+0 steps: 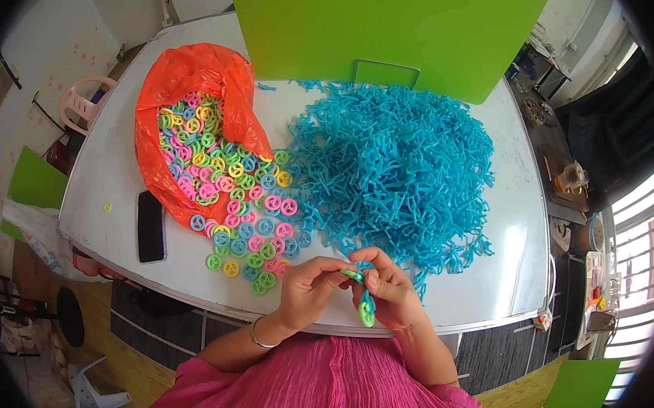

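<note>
At the table's front edge my two hands meet. My left hand (306, 292) pinches a small green plastic wheel (351, 275) between thumb and fingers. My right hand (395, 298) is closed on a blue plastic piece (367, 296), whose upper end meets that wheel. A second green wheel (366, 313) hangs at the piece's lower end. Fingers partly hide the joint, so how far the first wheel is on cannot be told. Just beyond my hands rises a large heap of blue plastic pieces (397, 171). Loose coloured wheels (263, 249) lie beyond my left hand.
An open red plastic bag (150, 131) spills pink, yellow, green and blue wheels on the left of the white table (109, 181). Beside it lies a black phone (151, 226). A tall green panel (385, 26) stands at the back, behind the blue heap.
</note>
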Tool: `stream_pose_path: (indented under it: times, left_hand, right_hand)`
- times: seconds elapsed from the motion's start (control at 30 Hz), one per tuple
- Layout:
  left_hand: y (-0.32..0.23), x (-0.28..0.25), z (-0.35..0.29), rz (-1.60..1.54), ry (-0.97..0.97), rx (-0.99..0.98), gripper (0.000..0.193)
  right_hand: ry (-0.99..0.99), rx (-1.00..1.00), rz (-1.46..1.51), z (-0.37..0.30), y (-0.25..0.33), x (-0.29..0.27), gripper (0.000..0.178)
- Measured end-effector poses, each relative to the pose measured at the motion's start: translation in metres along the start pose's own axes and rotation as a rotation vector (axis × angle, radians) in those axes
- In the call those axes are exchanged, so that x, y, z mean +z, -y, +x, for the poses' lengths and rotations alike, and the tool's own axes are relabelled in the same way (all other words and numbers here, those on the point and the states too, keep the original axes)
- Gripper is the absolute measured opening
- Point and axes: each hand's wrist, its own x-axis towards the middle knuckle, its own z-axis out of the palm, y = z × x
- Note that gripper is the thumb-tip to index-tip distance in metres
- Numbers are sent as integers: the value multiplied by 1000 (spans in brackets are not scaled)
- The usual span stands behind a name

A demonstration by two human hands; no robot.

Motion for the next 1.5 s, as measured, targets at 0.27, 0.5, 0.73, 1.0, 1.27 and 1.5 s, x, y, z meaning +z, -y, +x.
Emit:
stream_pose_path:
  times: [0.27, 0.5, 0.73, 1.0, 1.27, 1.5]
  left_hand:
    - [0, -4, -1, 11, -27, 44, 11]
    - [2, -11, 3, -102, 16, -119, 13]
    - [3, -8, 0, -70, 24, -108, 9]
    - [0, -10, 5, -41, 84, -16, 26]
    - [-10, -7, 11, -201, 66, -100, 41]
    - [-23, -47, 19, 136, -239, -55, 30]
  right_hand:
    - [-34, -26, -447, -1, 10, 4, 40]
    - [-106, -36, -661, -4, 23, 21, 47]
    - [-242, -40, -545, -7, 28, 29, 45]
    - [-97, -30, -553, -3, 21, 17, 41]
    - [-187, -481, -1292, -10, 12, 20, 53]
    - [-8, -87, -1375, -80, 67, 7, 31]
